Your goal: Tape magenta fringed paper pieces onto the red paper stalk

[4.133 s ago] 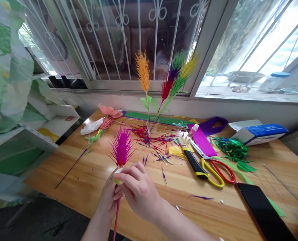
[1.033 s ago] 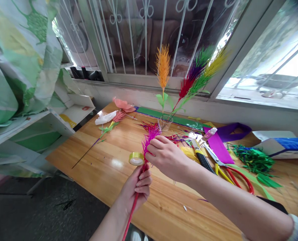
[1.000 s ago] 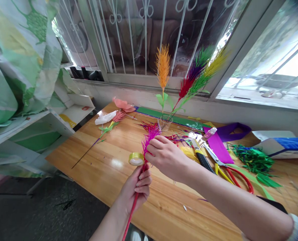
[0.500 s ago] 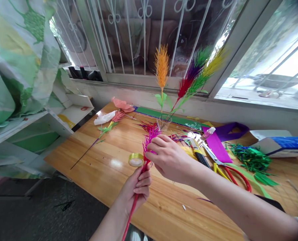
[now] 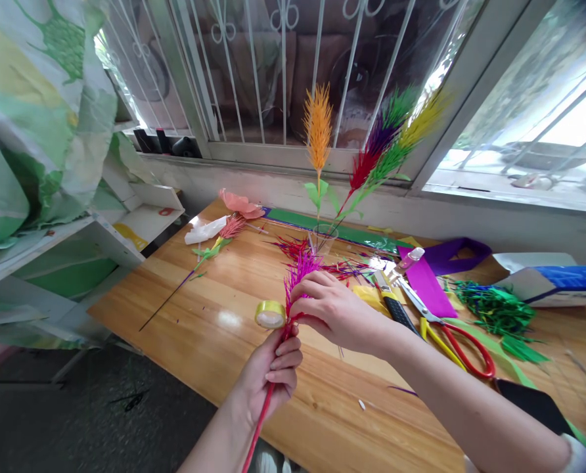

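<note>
My left hand [image 5: 273, 371] is wrapped round the red stem [image 5: 259, 426] of an artificial flower spike and grips it just below its head. Bright magenta bristles [image 5: 300, 272] fan upward from the top of that stem. Close above, my right hand [image 5: 335, 312] has its fingers pinched at the base of the bristles. A short red strip [image 5: 297, 316] shows between its fingertips and the stem; the fingers partly hide it. Just left of the stem is a roll of yellow tape [image 5: 269, 307].
A clear cup [image 5: 325, 244] holds orange and multicoloured spikes. A pink spike [image 5: 232, 227] lies at left. Loose red bristles [image 5: 293, 247] lie behind my hands. To the right are a utility knife [image 5: 396, 305], scissors [image 5: 463, 347], green shreds [image 5: 495, 315] and a blue-white box [image 5: 559, 286].
My right hand has shifted slightly down, from among the bristles to their base, and the red strip now shows at its fingertips. My left hand keeps its grip on the stem.
</note>
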A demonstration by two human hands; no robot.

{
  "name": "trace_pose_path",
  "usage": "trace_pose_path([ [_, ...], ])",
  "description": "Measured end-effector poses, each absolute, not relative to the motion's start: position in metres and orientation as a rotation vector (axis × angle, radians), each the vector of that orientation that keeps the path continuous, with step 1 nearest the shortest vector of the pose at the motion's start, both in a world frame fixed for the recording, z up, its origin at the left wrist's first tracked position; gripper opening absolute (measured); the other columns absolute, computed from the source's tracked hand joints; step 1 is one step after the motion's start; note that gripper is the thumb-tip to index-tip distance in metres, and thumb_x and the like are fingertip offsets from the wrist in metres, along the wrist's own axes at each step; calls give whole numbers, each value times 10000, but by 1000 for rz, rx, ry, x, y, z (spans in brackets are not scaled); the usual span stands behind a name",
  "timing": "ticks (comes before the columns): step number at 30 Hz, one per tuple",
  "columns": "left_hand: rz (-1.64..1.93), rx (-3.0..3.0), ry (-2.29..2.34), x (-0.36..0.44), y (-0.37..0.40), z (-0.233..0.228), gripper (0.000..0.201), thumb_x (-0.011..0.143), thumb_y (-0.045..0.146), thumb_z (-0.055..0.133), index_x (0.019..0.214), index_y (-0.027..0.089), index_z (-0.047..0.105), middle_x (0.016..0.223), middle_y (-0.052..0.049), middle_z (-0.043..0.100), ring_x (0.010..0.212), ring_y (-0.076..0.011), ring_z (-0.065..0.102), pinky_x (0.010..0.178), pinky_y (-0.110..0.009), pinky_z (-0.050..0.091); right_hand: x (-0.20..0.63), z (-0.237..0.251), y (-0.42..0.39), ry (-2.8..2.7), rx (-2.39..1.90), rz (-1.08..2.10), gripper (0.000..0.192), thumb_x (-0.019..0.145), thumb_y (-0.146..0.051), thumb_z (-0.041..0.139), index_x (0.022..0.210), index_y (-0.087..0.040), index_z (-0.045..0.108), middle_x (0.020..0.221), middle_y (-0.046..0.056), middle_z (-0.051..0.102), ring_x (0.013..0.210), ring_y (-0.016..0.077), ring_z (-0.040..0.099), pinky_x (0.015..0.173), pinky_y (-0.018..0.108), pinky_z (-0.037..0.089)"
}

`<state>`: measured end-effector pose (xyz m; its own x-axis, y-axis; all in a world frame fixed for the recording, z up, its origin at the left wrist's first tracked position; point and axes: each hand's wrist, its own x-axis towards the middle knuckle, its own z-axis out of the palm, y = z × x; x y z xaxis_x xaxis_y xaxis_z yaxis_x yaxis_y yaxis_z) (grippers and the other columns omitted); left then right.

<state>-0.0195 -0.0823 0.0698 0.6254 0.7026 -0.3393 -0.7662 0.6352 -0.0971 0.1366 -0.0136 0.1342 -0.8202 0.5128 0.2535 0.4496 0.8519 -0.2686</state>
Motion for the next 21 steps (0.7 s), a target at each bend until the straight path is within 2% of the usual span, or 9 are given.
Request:
trace_pose_path([
  [8, 846, -204, 308, -19, -80, 66, 188, 865, 224, 424, 858, 68, 529, 518, 81, 286, 359, 2, 312, 252, -36, 209, 132, 151, -12, -2888, -642, 134, 193, 855, -178, 453, 765, -161, 622, 784, 58, 594, 851, 177, 449, 788, 318, 321],
  [12, 858, -216, 289, -19, -81, 66, 229, 884, 227, 376, 861, 57, 527, 522, 78, 277, 355, 1, 302, 243, -39, 206, 129, 152, -12, -2907, -634, 54, 193, 851, -171, 449, 762, -161, 619, 770, 59, 592, 839, 180, 439, 796, 326, 312],
  [18, 845, -216, 292, -19, -83, 70, 166, 863, 219, 434, 862, 78, 521, 522, 78, 293, 365, 1, 317, 254, -30, 212, 134, 148, -12, -2812, -706, 224, 125, 843, -204, 482, 844, -170, 603, 833, 54, 592, 859, 167, 443, 782, 306, 324],
  [21, 834, -229, 284, -18, -83, 72, 167, 865, 215, 428, 855, 72, 514, 518, 81, 276, 363, 1, 313, 255, -31, 213, 137, 146, -12, -2775, -699, 280, 105, 835, -198, 503, 824, -178, 605, 846, 47, 589, 866, 159, 442, 789, 298, 326],
])
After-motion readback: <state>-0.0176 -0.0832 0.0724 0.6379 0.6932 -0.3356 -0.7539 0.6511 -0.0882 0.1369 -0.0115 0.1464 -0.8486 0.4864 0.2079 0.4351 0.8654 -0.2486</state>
